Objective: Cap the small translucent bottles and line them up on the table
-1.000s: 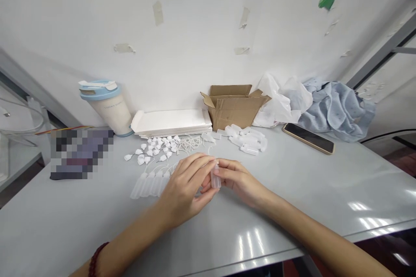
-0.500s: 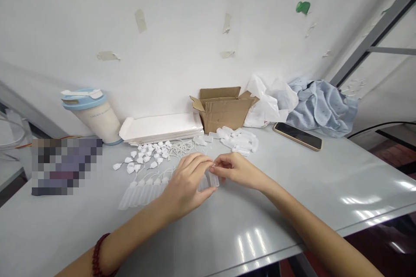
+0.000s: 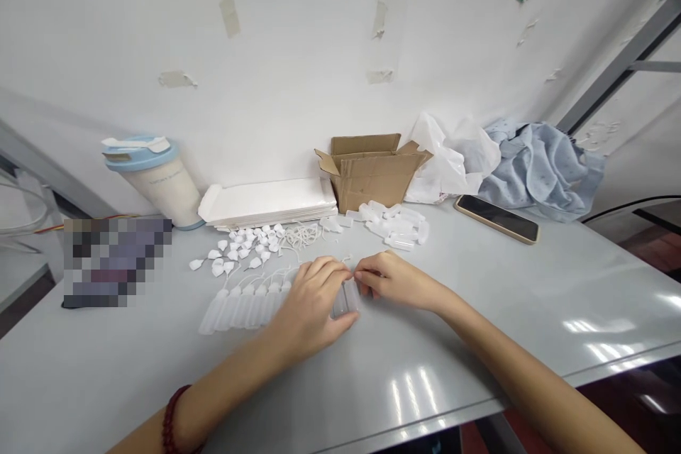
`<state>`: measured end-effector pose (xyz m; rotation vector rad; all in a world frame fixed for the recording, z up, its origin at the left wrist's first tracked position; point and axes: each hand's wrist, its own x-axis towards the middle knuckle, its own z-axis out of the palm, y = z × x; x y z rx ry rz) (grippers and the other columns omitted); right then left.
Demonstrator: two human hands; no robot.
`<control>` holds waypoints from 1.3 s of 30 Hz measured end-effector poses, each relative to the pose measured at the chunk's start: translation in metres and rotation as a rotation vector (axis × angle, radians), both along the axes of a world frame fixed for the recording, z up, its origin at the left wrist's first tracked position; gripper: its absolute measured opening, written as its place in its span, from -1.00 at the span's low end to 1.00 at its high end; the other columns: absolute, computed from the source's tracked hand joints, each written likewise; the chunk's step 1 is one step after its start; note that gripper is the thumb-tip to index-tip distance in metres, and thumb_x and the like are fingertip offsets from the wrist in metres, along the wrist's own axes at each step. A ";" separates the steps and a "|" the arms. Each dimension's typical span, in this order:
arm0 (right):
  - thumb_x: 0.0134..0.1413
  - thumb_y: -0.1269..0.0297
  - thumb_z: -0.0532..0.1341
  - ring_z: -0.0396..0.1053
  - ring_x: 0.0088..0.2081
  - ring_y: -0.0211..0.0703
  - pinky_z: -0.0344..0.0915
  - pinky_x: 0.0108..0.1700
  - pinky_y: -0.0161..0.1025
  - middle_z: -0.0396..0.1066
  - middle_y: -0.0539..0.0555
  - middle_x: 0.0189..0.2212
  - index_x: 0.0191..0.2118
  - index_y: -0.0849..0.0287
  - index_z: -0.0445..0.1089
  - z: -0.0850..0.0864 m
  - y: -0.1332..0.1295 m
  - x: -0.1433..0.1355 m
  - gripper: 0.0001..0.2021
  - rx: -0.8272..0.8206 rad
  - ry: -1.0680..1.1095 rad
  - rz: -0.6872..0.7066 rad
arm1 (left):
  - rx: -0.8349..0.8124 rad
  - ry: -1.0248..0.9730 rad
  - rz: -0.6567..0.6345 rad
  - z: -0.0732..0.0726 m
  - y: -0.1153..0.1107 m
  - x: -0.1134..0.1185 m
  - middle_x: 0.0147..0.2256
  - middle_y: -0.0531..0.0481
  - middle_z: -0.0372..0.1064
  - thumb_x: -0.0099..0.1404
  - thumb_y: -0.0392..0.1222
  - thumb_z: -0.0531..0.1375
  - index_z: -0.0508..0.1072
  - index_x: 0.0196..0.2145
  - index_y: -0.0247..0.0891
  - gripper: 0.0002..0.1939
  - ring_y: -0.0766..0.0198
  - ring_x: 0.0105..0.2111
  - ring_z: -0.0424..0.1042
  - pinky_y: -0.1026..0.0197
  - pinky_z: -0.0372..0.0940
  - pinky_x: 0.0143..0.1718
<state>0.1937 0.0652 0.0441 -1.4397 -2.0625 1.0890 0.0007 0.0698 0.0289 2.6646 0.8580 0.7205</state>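
Observation:
Several clear tubes with white caps and strings [image 3: 242, 310] lie side by side on the grey table. My left hand [image 3: 319, 298] arches over the right part of this row, its fingers and thumb around the ends of clear tubes [image 3: 348, 298]. The fingertips of my right hand [image 3: 386, 278] are pinched together at the top of the rightmost tube; what is between them is too small to make out. White caps [image 3: 247, 245] and a tangle of white strings [image 3: 303, 235] lie behind the row. Loose clear tubes [image 3: 399, 225] are piled behind my right hand.
Along the wall stand a blue-lidded cup [image 3: 167, 184], a stack of white cartons [image 3: 266, 202], an open cardboard box [image 3: 375, 174], a white plastic bag [image 3: 447, 163] and blue cloth [image 3: 543, 167]. A phone [image 3: 497, 218] lies at right. A blurred item [image 3: 114, 262] is at left.
The view has shifted slightly. My right fingertips have moved a little to the right, off the front of the rightmost tube, which now shows more. My left hand stays over the row.

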 end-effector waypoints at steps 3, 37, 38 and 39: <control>0.15 0.37 0.03 0.31 -0.54 -0.26 0.18 -0.41 -0.31 0.43 0.04 -0.58 -0.53 0.25 0.39 -0.001 0.001 0.000 -0.70 0.007 -0.004 0.002 | -0.003 0.014 0.006 -0.001 -0.001 0.000 -0.11 -0.15 0.40 0.09 -0.27 0.29 0.33 -0.11 -0.27 -0.61 -0.01 -0.04 0.30 -0.06 0.24 -0.08; 0.04 0.43 0.08 0.33 -0.50 -0.23 0.19 -0.42 -0.32 0.43 0.01 -0.56 -0.35 0.23 0.45 -0.003 0.000 -0.001 -0.81 -0.002 -0.006 -0.015 | 0.019 0.075 0.007 -0.001 -0.005 -0.001 -0.06 -0.17 0.36 0.17 -0.11 0.25 0.33 -0.07 -0.28 -0.61 -0.06 0.02 0.22 -0.11 0.22 -0.03; 0.03 0.45 0.07 0.33 -0.51 -0.24 0.19 -0.43 -0.33 0.43 0.00 -0.56 -0.36 0.23 0.44 -0.003 0.000 -0.002 -0.81 -0.003 -0.001 -0.017 | 0.017 0.062 0.005 0.000 -0.004 -0.001 -0.06 -0.17 0.35 0.19 -0.07 0.23 0.34 -0.07 -0.29 -0.61 -0.04 0.01 0.23 -0.10 0.22 -0.03; 0.02 0.46 0.07 0.32 -0.51 -0.25 0.19 -0.43 -0.33 0.43 0.00 -0.56 -0.37 0.23 0.44 -0.003 0.000 -0.002 -0.81 0.007 0.006 -0.031 | 0.017 0.045 0.007 0.002 -0.003 -0.002 -0.06 -0.18 0.35 0.23 -0.04 0.20 0.34 -0.07 -0.29 -0.63 -0.03 0.01 0.24 -0.09 0.22 -0.03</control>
